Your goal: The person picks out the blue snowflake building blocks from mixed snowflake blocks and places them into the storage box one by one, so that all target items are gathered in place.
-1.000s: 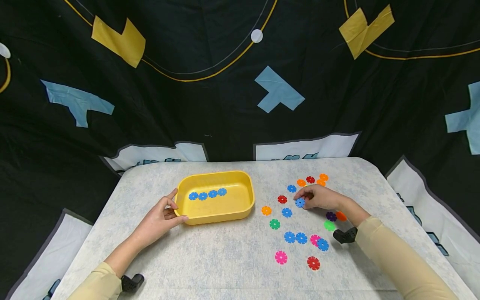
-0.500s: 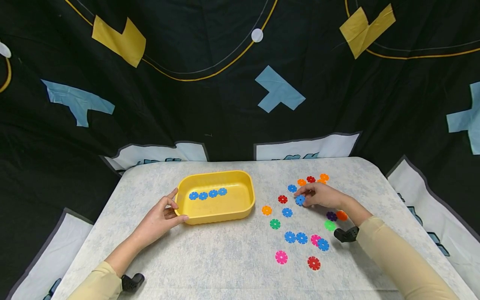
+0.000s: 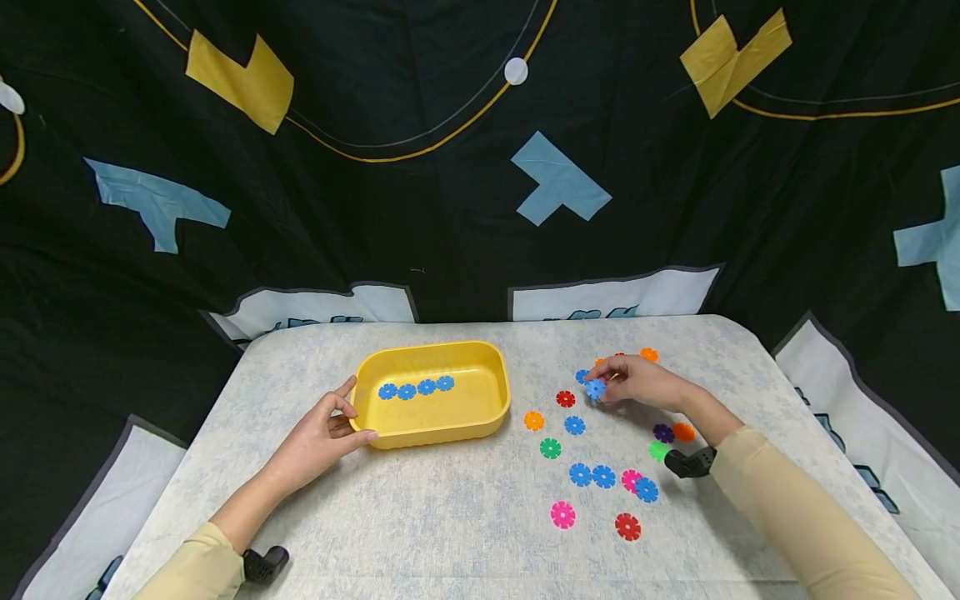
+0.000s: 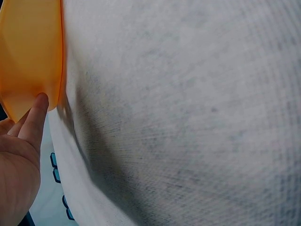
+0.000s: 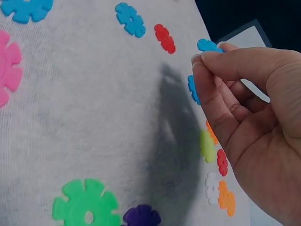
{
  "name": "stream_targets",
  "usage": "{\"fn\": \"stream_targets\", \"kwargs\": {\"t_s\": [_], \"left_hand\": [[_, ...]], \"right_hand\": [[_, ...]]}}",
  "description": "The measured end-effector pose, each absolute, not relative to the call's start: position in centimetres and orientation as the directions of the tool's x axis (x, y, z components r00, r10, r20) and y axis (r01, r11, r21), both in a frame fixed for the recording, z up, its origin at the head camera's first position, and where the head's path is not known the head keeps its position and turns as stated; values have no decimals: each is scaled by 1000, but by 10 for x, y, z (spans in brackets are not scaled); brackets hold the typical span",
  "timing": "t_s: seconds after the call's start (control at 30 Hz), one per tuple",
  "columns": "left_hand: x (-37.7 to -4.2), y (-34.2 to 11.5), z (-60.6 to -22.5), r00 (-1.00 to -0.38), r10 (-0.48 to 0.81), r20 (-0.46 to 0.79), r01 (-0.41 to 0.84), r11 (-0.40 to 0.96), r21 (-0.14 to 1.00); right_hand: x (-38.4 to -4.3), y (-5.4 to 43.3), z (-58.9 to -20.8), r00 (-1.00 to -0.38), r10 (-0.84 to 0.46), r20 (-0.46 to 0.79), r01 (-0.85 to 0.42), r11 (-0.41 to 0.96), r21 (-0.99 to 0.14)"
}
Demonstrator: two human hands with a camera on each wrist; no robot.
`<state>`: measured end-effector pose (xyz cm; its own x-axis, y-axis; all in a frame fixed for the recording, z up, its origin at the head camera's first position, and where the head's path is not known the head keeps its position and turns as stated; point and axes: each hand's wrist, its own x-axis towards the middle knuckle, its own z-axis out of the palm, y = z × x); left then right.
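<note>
My right hand point(image 3: 645, 383) pinches a blue flower-shaped disc point(image 3: 595, 389) between thumb and fingertips, just above the table. In the right wrist view the edge of that blue disc point(image 5: 208, 45) shows beyond the fingertips. Close to it, another blue disc point(image 3: 581, 377) lies on the table, partly covered in the head view. My left hand point(image 3: 322, 437) holds the left end of a yellow tray point(image 3: 435, 437), thumb on the near side and fingers at the end wall. Inside the tray lies a row of several blue discs point(image 3: 406, 392).
Around my right hand are scattered loose discs: red point(image 3: 566, 399), orange point(image 3: 533, 421), green point(image 3: 551, 448), pink point(image 3: 562, 514), purple point(image 3: 663, 433) and more blue ones point(image 3: 603, 477). A pale cloth covers the table point(image 3: 420, 517). Behind it hangs a black curtain point(image 3: 450, 242).
My right hand has moved slightly up and left with the blue disc, now near the other blue disc at the back. My left hand and the tray have stayed put.
</note>
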<state>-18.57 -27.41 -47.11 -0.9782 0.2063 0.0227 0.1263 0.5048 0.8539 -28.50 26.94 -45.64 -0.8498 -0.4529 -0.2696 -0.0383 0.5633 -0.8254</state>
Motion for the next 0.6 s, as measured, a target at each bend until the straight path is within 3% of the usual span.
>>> {"fn": "stream_targets", "kwargs": {"t_s": [0.6], "left_hand": [[-186, -275, -472, -978, 208, 28, 132, 507, 852]], "right_hand": [[-294, 245, -433, -821, -521, -234, -55, 479, -876]]}}
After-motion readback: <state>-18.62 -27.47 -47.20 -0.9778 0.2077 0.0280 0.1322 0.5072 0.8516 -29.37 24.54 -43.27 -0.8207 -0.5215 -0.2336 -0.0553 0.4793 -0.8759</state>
